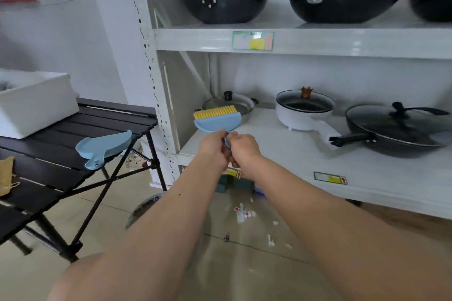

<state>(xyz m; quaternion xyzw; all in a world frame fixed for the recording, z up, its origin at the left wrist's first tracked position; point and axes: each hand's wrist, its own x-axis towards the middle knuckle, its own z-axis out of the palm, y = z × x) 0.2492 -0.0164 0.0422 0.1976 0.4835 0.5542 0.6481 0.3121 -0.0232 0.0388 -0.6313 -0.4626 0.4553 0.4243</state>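
Before the near edge of the white lower shelf (305, 154): left hand (213, 147) and right hand (245, 149) together grip the small blue plastic brush with yellow bristles (217, 121), bristles up. Fingers hide most of its handle.

- Bright, even indoor light is given; shadows are soft.
- Glare is seen on the shelf edge (354, 44) and floor (232, 264).
- The woks (342, 0) are blurred; lines are bent at the edges.

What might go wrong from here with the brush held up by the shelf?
The brush, bristles up, sits close to the lidded pan behind it; a swing may knock the lid. The dustpan overhangs the black table edge and could be bumped off. Paper scraps on the floor may scatter underfoot.
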